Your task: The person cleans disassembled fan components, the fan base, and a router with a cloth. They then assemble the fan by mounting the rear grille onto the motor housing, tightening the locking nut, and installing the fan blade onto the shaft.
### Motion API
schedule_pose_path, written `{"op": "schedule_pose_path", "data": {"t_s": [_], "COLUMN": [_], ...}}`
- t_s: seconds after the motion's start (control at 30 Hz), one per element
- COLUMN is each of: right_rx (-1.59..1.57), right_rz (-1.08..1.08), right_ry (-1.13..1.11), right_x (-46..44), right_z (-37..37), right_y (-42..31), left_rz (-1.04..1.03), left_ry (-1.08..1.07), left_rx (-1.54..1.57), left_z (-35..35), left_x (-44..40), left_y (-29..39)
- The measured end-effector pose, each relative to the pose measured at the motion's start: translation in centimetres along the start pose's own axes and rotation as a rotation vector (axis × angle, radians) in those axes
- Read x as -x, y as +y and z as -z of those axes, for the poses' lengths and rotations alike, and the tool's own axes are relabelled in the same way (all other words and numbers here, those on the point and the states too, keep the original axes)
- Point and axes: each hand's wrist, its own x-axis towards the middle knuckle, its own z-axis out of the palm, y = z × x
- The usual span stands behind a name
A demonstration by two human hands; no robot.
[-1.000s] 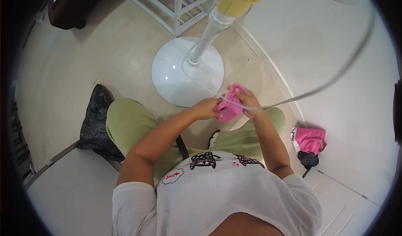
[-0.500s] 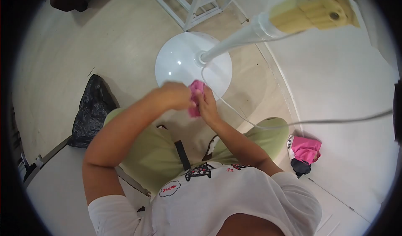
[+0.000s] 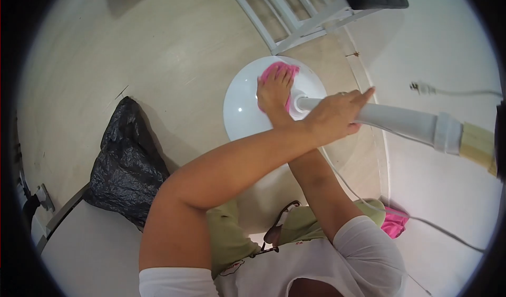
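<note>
My right hand [image 3: 274, 90] presses a pink cloth [image 3: 289, 69] against the round white base [image 3: 240, 94] of a stand, its fingers curved over the cloth. Crossing above my right forearm, my left arm reaches to the white pole [image 3: 403, 122]. My left hand [image 3: 340, 116] is wrapped round that pole near its lower part, one finger stretched along it. The pole leans to the right and ends in a yellow part [image 3: 477, 145] at the edge of the view.
A black plastic bag [image 3: 129, 160] lies on the floor at left. A white metal frame [image 3: 300, 25] with a dark top stands beyond the base. A grey cable [image 3: 448, 229] and plug [image 3: 421, 88] are at right. Pink fabric [image 3: 394, 223] lies beside my knee.
The pink cloth has gone from between my hands down onto the base under my right hand. My left hand has let go of it and taken the pole, which tilts further right.
</note>
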Motion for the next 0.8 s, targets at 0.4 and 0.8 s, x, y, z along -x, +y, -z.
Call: {"op": "schedule_pose_path", "data": {"t_s": [0.4,0.8], "right_rx": [-1.051,-1.469], "right_rz": [0.58,-0.124], "right_ry": [-0.671,-0.373], "right_x": [20.7,-2.3], "right_z": [-10.2,8.5], "right_y": [2.8,14.9], "left_rz": [0.0,-0.011], "left_ry": [-0.232,-0.179], "left_rx": [-0.004,-0.014], "left_z": [1.3,0.2], "left_x": [-1.7,-1.8], "left_y": [-0.3,-0.8]}}
